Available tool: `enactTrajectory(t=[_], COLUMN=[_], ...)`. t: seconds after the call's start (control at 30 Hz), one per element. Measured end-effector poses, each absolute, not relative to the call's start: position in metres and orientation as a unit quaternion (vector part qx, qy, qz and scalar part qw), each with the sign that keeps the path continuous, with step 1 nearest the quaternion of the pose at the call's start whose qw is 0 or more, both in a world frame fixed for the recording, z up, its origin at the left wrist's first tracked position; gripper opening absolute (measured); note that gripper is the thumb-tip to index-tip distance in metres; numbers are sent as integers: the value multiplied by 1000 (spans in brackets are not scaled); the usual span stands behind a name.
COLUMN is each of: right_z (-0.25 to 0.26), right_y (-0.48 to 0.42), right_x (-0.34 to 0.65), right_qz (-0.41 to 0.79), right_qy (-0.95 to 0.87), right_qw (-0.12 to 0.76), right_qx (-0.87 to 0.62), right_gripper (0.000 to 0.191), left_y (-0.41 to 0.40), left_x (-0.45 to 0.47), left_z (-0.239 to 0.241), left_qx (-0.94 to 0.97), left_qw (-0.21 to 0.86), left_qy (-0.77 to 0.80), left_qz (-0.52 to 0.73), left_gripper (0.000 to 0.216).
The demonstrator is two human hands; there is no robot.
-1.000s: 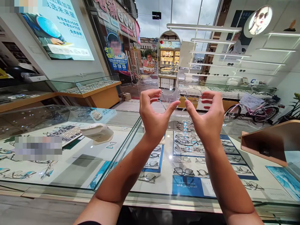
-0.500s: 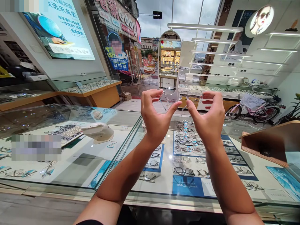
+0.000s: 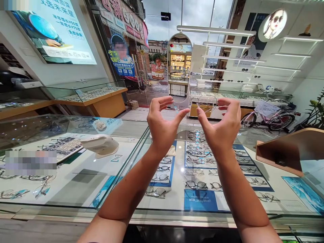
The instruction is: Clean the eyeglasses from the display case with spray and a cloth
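Clearly, everything turns on how the glasses [image 3: 194, 98] lie between the two hands. They are up at the middle of the frame, just above its centre, clear of the worktop [image 3: 172, 204] and set crosswise: the long axis runs left to right, close to level. The left hand [image 3: 162, 123] is at the left end and the right hand [image 3: 224, 123] at the right end, so neither is plainly nearer; the pair bridges the space between them.

Each grip looks to be a light pinch on the glasses, with bent fingers at the outer edge and the thumb low and inward, near the lower part of a lens. The thumbs point towards each other, with a gap between their tips. From where I stand, the rims are so thin and see-through that I can't tell exactly where each thumb touches, or quite how the side arms are angled.

Behind the glasses, at the upper middle, stands a tall mirror [image 3: 180, 72], its lower part seen partly through the left lens. Below the wrists, rows of spectacles [image 3: 199, 148] lie under the worktop's glass at the lower centre.
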State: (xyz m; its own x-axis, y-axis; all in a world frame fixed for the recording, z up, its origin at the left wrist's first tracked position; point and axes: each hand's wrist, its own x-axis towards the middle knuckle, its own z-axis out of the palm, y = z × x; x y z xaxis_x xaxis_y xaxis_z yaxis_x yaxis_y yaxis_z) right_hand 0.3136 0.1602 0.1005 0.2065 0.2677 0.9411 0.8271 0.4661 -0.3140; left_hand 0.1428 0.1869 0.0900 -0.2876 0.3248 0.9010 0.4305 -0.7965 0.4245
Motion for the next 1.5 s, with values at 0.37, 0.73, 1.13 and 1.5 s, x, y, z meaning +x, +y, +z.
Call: enactTrajectory(t=[0.37, 0.73, 1.13, 1.5], right_z=[103, 102, 101, 102], right_y=[156, 157, 160, 159], right_x=[313, 314, 316, 316], right_qz=[-178, -165, -161, -145], right_qy=[-593, -601, -606, -606], right_qw=[632, 619, 617, 617], right_qx=[-466, -478, -476, -481], right_gripper=[57, 52, 51, 51], left_y=[188, 181, 180, 180], left_x=[142, 143, 143, 143], left_z=[90, 93, 93, 92], left_qx=[-596, -580, -578, -582], left_qw=[47, 103, 122, 106], left_qy=[-330, -327, -334, -322], left_qz=[-731, -739, -735, -739], left_gripper=[58, 58, 57, 57])
